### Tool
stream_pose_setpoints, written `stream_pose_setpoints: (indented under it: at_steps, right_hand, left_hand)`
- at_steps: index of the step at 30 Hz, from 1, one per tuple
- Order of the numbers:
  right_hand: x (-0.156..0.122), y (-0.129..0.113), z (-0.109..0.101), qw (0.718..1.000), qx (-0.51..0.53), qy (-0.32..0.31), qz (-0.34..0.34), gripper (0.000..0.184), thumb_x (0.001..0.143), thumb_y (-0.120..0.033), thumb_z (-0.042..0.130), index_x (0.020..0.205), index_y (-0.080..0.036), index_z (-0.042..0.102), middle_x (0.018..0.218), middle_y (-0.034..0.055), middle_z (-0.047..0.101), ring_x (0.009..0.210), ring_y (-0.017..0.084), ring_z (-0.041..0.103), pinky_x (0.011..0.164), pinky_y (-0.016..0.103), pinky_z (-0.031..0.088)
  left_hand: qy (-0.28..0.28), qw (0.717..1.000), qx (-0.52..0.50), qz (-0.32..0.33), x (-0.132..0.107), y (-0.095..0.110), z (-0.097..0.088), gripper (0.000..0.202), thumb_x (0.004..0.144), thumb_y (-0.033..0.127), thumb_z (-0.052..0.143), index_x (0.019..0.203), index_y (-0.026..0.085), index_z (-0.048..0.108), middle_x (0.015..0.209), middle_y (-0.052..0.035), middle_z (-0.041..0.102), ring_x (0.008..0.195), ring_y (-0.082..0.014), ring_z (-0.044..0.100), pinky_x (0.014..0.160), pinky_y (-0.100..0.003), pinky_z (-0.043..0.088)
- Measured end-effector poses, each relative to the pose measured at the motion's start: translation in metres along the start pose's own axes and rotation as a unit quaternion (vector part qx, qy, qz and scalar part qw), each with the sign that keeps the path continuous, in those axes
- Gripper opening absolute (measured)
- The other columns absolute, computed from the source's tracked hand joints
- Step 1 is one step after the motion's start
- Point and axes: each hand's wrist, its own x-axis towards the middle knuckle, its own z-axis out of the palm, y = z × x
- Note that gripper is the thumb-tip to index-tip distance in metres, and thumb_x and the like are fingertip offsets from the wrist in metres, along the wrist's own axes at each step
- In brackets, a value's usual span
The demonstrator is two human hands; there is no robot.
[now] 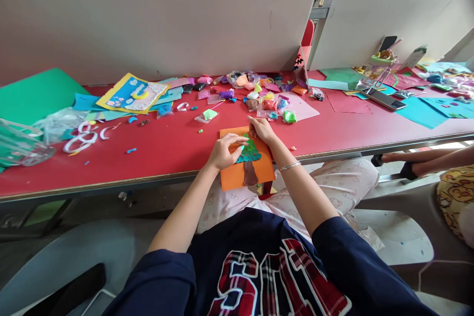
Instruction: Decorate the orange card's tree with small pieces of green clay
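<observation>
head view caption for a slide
Left hand and right hand rest on a tree picture on an orange card at a red table.

A red tabletop (pixel 166 150) runs along a white partition (pixel 148 19). At its left end lie a green sheet (pixel 33 94), a clear plastic tub (pixel 18 145) and white paper rings (pixel 83 140). Toward the far edge sit a yellow-bordered card (pixel 131 93) and a heap of clay packets (pixel 259 94), with a pink sheet (pixel 301 108) beside them. A phone (pixel 383 99) and a clear jar (pixel 375 71) lie toward the right end.
</observation>
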Motion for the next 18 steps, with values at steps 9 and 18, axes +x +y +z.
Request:
stream_pose_setpoints:
  at_steps: [9,18]
  right_hand:
    - [0.0020,0.0010,0.0008,1.000,0.004,0.002,0.010,0.051,0.095,-0.044,0.041,0.051,-0.019,0.043,0.043,-0.0022,0.046,0.043,0.009,0.045,0.052,0.022,0.036]
    - [-0.0009,-0.0012,0.0007,1.000,0.009,0.005,0.007,0.053,0.094,-0.050,0.043,0.051,-0.019,0.043,0.043,-0.0016,0.046,0.044,0.010,0.046,0.052,0.022,0.037]
  left_hand:
    - [-0.045,0.999,0.020,0.001,0.0029,0.0006,0.0002,0.044,0.067,0.009,0.053,0.107,0.020,0.066,0.096,-0.0049,0.072,0.103,-0.0241,0.066,0.097,-0.041,0.052]
    - [-0.040,0.998,-0.040,-0.007,-0.0001,0.0015,-0.0011,0.041,0.061,0.009,0.051,0.099,0.018,0.062,0.094,-0.0056,0.071,0.089,-0.0228,0.071,0.090,-0.040,0.054]
